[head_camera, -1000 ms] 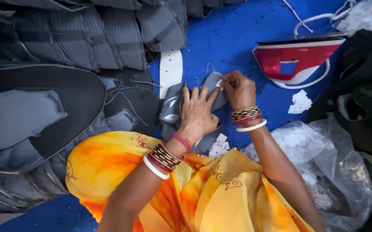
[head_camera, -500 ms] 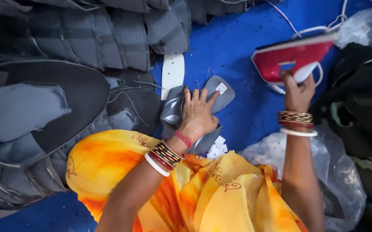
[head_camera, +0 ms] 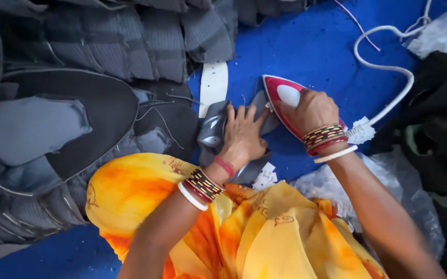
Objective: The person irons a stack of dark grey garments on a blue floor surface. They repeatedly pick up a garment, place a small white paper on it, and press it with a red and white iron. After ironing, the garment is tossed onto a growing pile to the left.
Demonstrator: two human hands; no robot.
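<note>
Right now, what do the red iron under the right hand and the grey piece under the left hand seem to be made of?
The red and white iron looks like hard moulded plastic: smooth, slightly glossy shell, gripped by the right hand. The grey piece under the left hand looks like thin fabric, perhaps synthetic: it creases and shows a satiny sheen.

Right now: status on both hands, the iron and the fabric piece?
Left hand flat, pinning grey fabric piece. Right hand gripping red iron, tip at the piece's edge. White cord loops clear behind.
</note>
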